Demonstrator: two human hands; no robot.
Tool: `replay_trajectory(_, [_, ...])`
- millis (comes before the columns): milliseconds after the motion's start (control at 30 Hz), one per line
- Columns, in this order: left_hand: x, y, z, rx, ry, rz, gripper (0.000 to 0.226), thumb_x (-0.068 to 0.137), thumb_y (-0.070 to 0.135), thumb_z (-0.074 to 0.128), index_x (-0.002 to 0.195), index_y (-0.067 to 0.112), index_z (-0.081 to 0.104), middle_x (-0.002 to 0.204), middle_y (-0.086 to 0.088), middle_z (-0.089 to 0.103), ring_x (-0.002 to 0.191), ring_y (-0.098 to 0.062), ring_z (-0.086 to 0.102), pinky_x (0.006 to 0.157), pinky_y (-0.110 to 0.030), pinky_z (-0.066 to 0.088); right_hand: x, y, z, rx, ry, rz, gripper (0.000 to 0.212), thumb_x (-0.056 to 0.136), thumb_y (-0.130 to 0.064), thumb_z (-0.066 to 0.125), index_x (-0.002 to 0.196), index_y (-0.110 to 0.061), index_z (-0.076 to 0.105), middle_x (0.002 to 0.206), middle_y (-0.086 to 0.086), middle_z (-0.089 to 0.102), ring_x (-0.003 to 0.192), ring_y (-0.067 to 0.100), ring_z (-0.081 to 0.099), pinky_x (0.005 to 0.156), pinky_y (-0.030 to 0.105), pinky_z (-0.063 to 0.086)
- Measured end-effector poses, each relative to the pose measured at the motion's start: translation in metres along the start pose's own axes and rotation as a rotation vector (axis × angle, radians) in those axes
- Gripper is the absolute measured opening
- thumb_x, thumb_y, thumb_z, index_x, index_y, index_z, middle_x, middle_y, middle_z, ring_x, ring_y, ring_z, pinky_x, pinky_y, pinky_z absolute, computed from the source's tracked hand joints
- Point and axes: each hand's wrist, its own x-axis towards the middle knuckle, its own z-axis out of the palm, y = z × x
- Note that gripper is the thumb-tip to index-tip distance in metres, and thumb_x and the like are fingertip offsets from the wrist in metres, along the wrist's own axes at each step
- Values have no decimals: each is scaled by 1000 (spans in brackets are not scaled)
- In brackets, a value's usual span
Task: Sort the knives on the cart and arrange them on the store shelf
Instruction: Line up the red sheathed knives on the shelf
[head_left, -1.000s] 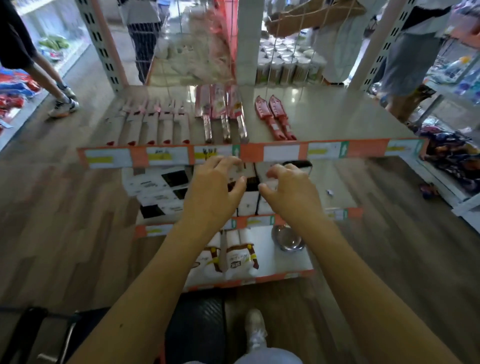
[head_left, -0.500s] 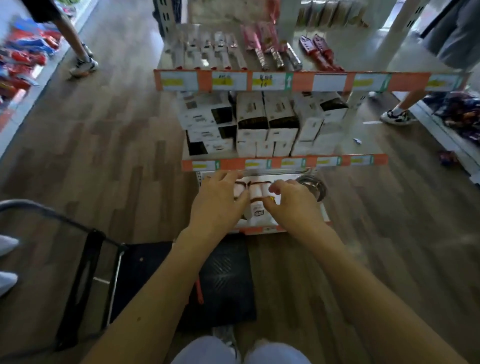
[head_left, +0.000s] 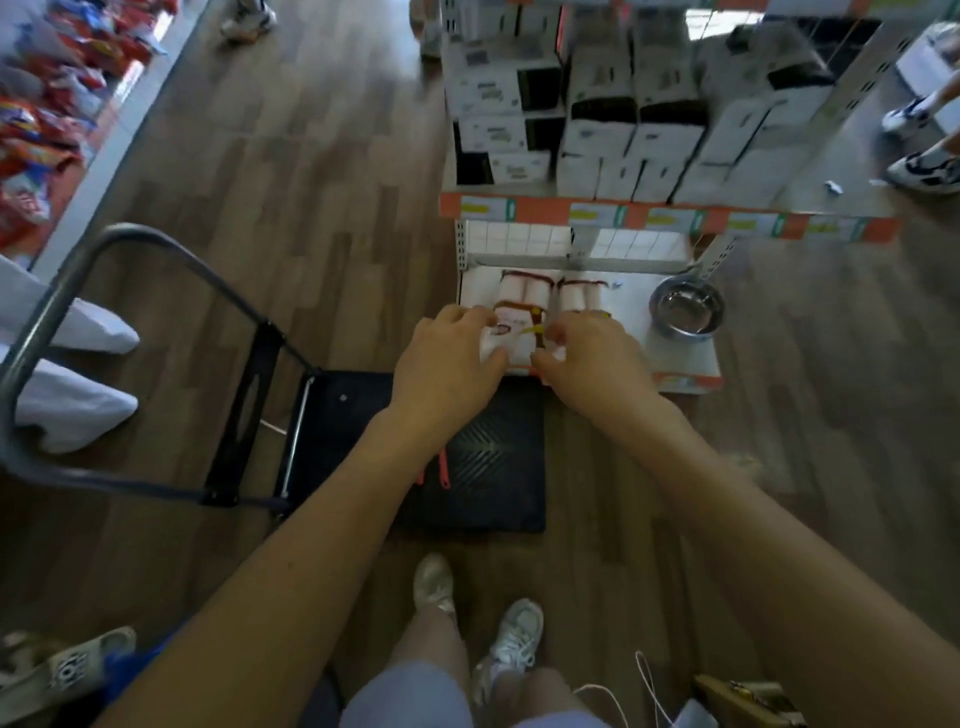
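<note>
Hands loose; knives lengthwise toward shelf

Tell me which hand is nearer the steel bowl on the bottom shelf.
Right. The right hand appears just left of the steel bowl in the picture; the left hand lies farther left, beyond the right one.

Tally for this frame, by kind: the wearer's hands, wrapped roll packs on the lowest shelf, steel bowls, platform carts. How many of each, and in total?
Hands (left hand, right hand): 2
Wrapped roll packs: 2
Steel bowl: 1
Platform cart: 1
Total: 6
</note>
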Motion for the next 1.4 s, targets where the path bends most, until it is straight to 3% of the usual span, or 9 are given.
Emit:
replay_trajectory(267, [2,-78,74,25,-101,-51,39,90,27,53,127,14,51,124,-9,53,112,-25,50,91,-43,46,14,21,103,-60,-65,13,30,91,-31,51,112,-10,59,112,9,60,100,24,56,78,34,47])
replay_trajectory(567, [27,-218,229,56,-123,-98,40,91,31,51,128,18,50,129,-5,50,117,-22,47,92,-35,40,70,86,313,-65,-158,32,31,92,-32,52,117,-14,56,115,6,57,103,23,55,80,34,45])
replay_trajectory(900, [65,-366,405,92,-209,-255,44,89,30,51,129,12,46,125,-11,53,116,-29,49,94,-39,43,139,157,527,-105,-316,115,28,93,-29,50,114,-12,57,111,8,60,98,26,58,68,32,42])
replay_trajectory(1167, [75,-422,473,102,-264,-376,41,89,33,50,124,12,46,124,-10,52,114,-30,50,93,-43,45,166,179,613,-120,-356,163,33,92,-37,50,110,-10,57,111,11,61,102,29,59,70,32,42])
replay_trajectory(1400, [72,-437,495,125,-201,-366,55,90,37,50,139,22,31,140,-4,38,128,-32,31,99,-44,36,176,186,640,-166,-317,155,46,89,-48,51,112,-9,53,115,10,58,106,29,56,72,35,42])
